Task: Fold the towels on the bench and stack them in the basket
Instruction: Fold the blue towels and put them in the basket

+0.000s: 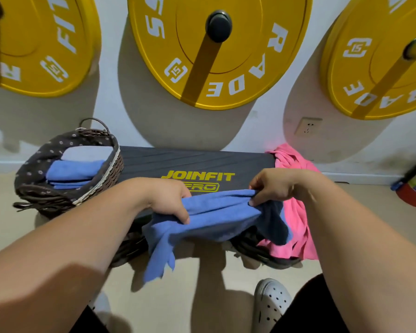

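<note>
blue terry towel: bunched, stretched above dark ribbed worktop, one corner hanging. pink towel: crumpled heap on worktop's right end. brown wicker basket with dotted liner: left end, holding folded blue and grey towels.

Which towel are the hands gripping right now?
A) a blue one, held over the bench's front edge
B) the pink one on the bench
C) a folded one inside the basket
A: the left hand and right hand both pinch the blue towel, while the pink towel lies untouched on the bench.
</note>
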